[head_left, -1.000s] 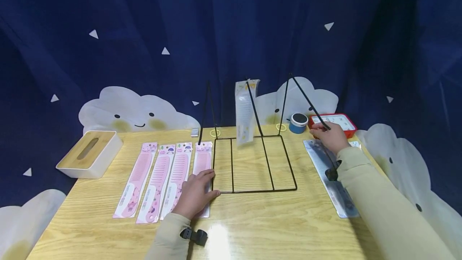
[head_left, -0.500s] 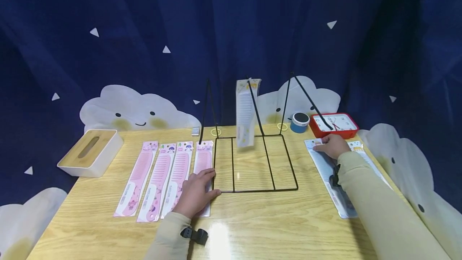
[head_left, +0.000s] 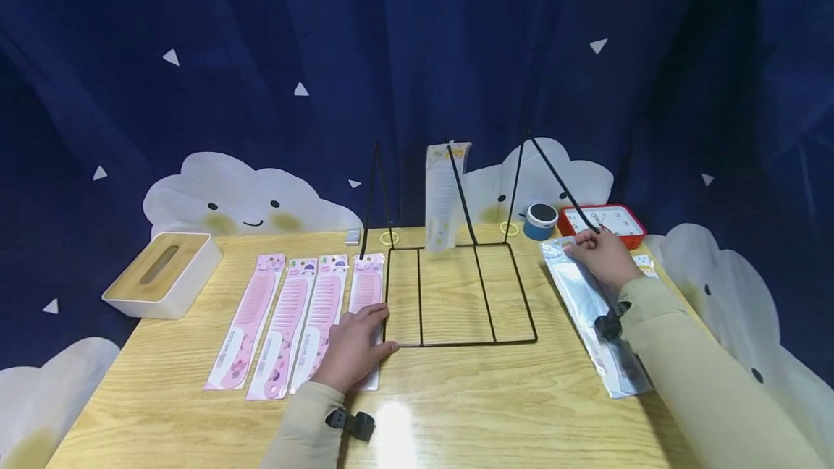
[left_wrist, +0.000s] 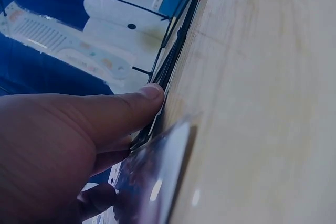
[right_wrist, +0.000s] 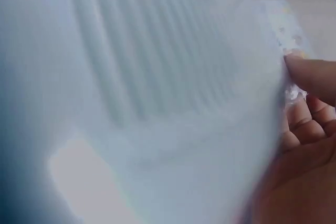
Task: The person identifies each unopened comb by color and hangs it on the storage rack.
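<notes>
My right hand pinches the top end of a packaged pale blue comb, thumb on its face. The packet tilts up at that end and fills most of the right wrist view, blurred. My left hand rests at the front left corner of a black wire display rack; its thumb presses on the wire in the left wrist view. Under that hand lies a packaged pink comb, partly hidden. Another packaged comb, whitish, hangs upright from the rack's middle prong.
Several packaged pink combs lie at the left, near a tissue box with a wooden lid. A blue and white round jar and red-framed clock stand behind my right hand. The rack's right prong juts just above that hand.
My right hand drops from the rack's right prong to the comb packets, pinches the top one and lifts its far end. The left hand stays put. The hanging comb swings slightly.
</notes>
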`<state>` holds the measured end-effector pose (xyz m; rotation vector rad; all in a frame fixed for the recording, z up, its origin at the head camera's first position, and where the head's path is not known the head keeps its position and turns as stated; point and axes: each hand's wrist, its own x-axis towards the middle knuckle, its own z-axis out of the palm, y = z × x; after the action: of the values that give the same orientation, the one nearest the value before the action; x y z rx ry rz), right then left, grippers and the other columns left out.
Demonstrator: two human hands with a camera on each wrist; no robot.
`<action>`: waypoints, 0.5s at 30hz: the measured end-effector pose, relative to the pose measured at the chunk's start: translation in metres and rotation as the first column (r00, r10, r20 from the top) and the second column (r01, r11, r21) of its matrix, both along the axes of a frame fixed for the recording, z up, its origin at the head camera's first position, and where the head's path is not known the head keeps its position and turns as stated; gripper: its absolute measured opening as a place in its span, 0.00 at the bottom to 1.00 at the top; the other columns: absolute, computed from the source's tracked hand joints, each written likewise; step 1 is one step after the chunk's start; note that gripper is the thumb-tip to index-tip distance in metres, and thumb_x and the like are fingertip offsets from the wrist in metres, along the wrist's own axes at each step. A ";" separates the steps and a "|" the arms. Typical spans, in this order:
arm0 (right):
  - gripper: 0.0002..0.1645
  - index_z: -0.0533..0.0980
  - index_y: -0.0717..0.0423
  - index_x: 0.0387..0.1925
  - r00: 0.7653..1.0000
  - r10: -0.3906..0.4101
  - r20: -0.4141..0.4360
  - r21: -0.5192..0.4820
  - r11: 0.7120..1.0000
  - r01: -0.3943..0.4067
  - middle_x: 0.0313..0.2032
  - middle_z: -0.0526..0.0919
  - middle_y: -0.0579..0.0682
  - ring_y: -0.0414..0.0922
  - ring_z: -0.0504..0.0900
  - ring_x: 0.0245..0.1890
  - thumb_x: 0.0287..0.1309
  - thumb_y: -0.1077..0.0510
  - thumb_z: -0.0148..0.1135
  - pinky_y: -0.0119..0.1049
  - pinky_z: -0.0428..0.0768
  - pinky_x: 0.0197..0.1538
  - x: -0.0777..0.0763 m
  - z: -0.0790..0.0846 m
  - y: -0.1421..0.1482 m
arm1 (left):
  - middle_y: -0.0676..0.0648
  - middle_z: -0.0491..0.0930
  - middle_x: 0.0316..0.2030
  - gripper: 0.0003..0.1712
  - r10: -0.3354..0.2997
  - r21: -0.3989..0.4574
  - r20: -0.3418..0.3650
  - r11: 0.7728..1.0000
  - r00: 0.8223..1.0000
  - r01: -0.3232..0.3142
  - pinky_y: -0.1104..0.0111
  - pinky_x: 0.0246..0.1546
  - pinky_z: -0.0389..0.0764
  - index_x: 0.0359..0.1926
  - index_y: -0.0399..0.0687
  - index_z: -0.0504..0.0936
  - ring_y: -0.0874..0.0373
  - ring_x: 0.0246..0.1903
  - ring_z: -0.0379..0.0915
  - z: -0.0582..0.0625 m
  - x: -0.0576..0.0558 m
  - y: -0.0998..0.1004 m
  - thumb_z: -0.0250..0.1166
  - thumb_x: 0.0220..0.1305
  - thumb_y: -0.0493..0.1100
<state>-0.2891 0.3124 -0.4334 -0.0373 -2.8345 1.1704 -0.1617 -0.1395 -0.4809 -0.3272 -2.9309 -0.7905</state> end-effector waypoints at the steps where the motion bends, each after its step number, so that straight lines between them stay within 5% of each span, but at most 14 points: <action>1: 0.17 0.75 0.63 0.43 1.000 0.005 -0.010 -0.012 1.000 -0.005 0.30 0.74 0.48 0.44 0.70 0.33 0.64 0.53 0.67 0.33 0.68 0.36 0.003 0.005 -0.003 | 0.51 0.74 0.65 0.36 0.000 0.000 0.000 1.000 1.000 0.000 0.55 0.43 0.69 0.63 0.45 0.80 0.49 0.51 0.72 0.000 0.000 0.000 0.76 0.55 0.54; 6: 0.21 0.78 0.63 0.48 1.000 0.003 -0.022 -0.093 0.996 -0.005 0.38 0.80 0.51 0.45 0.72 0.38 0.65 0.50 0.66 0.31 0.69 0.39 0.018 0.030 -0.024 | 0.50 0.75 0.65 0.36 -0.004 0.001 -0.002 1.000 1.000 0.004 0.55 0.43 0.69 0.62 0.44 0.80 0.48 0.51 0.72 0.002 0.002 0.000 0.76 0.55 0.53; 15: 0.23 0.76 0.66 0.46 0.998 0.030 -0.062 -0.294 0.955 -0.047 0.30 0.79 0.35 0.37 0.73 0.32 0.65 0.49 0.66 0.30 0.74 0.32 0.049 0.064 -0.053 | 0.50 0.75 0.65 0.35 -0.006 -0.005 0.006 1.000 1.000 0.006 0.54 0.43 0.69 0.62 0.43 0.80 0.48 0.50 0.72 0.002 0.003 0.000 0.76 0.55 0.52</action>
<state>-0.2401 0.2594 -0.3691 0.0341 -2.5974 1.5676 -0.1592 -0.1397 -0.4789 -0.3351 -2.9397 -0.7868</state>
